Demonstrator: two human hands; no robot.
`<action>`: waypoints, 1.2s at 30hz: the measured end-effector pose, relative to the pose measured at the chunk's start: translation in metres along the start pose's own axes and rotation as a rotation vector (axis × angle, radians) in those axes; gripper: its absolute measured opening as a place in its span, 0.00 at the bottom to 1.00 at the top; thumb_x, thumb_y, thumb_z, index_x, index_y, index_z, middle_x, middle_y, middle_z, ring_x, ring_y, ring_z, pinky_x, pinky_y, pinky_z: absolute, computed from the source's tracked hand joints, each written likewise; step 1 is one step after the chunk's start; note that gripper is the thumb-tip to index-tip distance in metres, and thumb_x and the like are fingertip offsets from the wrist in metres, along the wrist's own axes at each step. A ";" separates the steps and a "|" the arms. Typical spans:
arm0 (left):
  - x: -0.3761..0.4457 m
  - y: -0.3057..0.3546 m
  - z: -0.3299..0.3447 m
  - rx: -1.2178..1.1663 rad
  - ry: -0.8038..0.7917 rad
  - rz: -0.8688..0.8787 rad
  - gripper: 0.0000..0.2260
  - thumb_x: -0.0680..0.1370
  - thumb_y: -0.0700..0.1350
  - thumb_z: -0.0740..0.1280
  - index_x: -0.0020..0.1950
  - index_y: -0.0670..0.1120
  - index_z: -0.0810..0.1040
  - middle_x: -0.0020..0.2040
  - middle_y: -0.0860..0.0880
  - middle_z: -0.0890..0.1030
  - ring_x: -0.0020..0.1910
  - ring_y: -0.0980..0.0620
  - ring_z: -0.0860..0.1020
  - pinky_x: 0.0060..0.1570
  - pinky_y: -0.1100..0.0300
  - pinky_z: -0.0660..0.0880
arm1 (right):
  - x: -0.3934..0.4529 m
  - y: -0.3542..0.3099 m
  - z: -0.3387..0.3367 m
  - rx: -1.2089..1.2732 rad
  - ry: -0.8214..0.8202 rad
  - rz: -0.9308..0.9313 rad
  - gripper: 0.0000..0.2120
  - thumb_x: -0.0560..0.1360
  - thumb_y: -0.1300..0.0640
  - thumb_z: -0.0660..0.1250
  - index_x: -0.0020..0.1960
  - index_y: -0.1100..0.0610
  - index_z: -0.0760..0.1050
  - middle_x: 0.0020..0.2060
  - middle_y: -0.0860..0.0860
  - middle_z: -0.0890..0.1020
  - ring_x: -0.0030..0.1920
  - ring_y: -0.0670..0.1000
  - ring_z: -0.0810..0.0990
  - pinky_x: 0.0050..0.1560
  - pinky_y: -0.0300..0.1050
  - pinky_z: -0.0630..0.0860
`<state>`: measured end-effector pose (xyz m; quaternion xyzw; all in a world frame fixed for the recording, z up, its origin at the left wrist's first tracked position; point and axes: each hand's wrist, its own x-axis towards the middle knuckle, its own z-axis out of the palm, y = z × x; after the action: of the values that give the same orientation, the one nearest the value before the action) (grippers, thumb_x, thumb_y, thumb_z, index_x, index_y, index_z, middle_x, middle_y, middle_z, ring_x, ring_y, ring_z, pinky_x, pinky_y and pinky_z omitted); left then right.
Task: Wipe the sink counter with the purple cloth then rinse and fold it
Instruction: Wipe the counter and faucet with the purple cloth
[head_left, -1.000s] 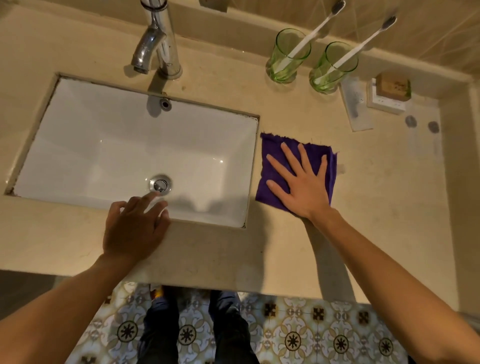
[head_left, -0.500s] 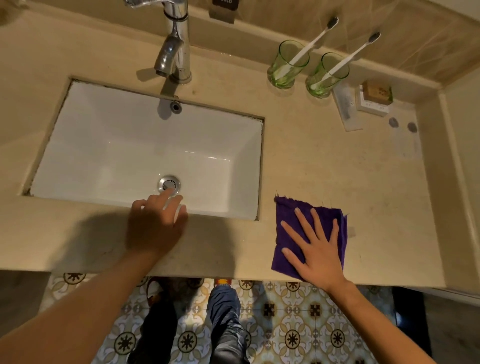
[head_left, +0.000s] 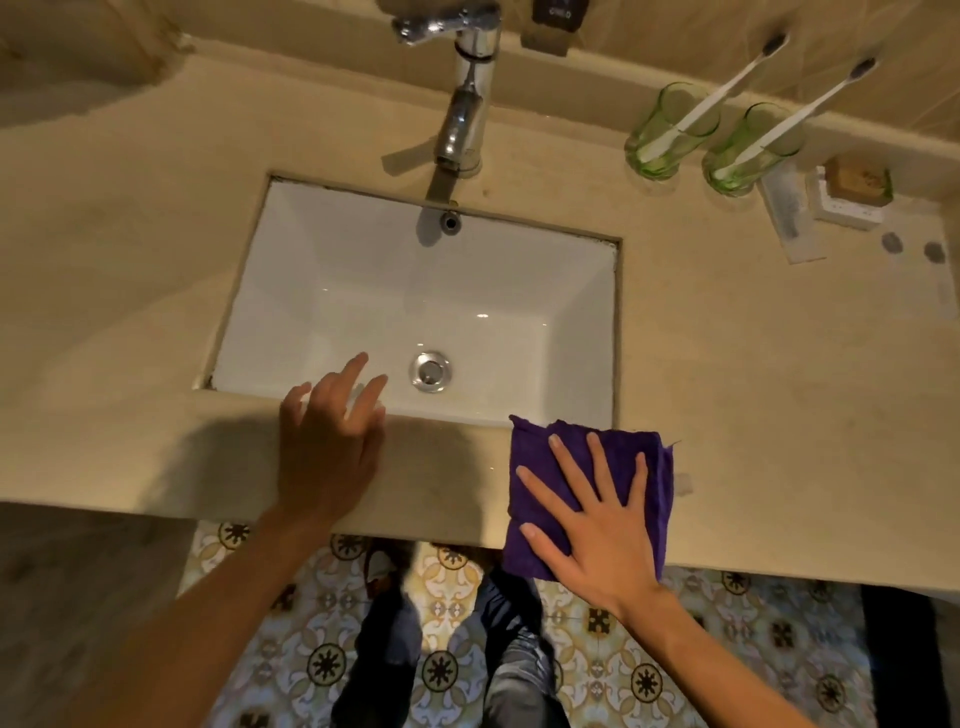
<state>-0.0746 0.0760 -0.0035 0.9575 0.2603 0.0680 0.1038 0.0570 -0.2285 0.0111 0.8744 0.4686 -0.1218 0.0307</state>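
Counter (head_left: 130, 322): beige stone, bare on the left of the basin; front strip runs below the basin to the near edge.

Left hand (head_left: 324, 447): palm down on the front strip, fingers loosely spread and reaching over the basin lip. Holds nothing; reads as a brace.

Sink (head_left: 332, 291): white rectangular basin set under the counter, dry-looking, drain (head_left: 430, 370) near its front wall.

Tap (head_left: 465, 114): chrome, behind the basin, spout over the back wall. No water visible.

Cloth (head_left: 628, 457): purple, folded to a rough square, flat on the front strip just right of the basin's front right corner; its near edge hangs past the counter edge.

Right hand (head_left: 597, 525): flat on the cloth, all 5 fingers spread wide, pressing it down, not gripping.

Glasses (head_left: 670, 130): 2 green, each with 1 toothbrush (head_left: 737, 78), at the back right.

Soap (head_left: 857, 179): brown bar on a white dish, far right, with 2 small dark spots on the counter near it.

Step in hand, by judgement: wiping, on the front strip. Rinse and fold not yet begun.

Next move calls for: steady downward palm pressure and a sideways pass along the strip, keeping the overhanging edge from slipping off.
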 end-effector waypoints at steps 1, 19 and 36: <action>-0.001 -0.018 -0.006 0.039 -0.032 -0.024 0.19 0.83 0.50 0.54 0.72 0.50 0.74 0.77 0.45 0.69 0.68 0.43 0.74 0.68 0.42 0.66 | 0.004 -0.009 0.000 -0.003 -0.006 -0.006 0.29 0.80 0.32 0.51 0.79 0.37 0.58 0.82 0.49 0.55 0.82 0.63 0.49 0.70 0.81 0.49; 0.003 -0.224 -0.031 0.272 0.048 -0.059 0.24 0.84 0.55 0.55 0.80 0.54 0.63 0.81 0.45 0.61 0.79 0.41 0.62 0.77 0.37 0.55 | 0.086 -0.159 -0.008 0.017 -0.004 -0.099 0.29 0.80 0.31 0.50 0.80 0.37 0.54 0.82 0.49 0.55 0.82 0.62 0.49 0.71 0.80 0.49; 0.004 -0.224 -0.033 0.194 -0.011 -0.113 0.24 0.83 0.59 0.50 0.80 0.59 0.60 0.82 0.50 0.59 0.81 0.46 0.58 0.77 0.40 0.53 | 0.152 -0.273 -0.018 0.136 0.046 -0.216 0.29 0.80 0.30 0.53 0.79 0.36 0.58 0.83 0.46 0.52 0.82 0.59 0.46 0.73 0.77 0.44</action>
<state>-0.1861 0.2723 -0.0233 0.9472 0.3187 0.0310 0.0157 -0.0852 0.0503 0.0082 0.8216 0.5511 -0.1357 -0.0527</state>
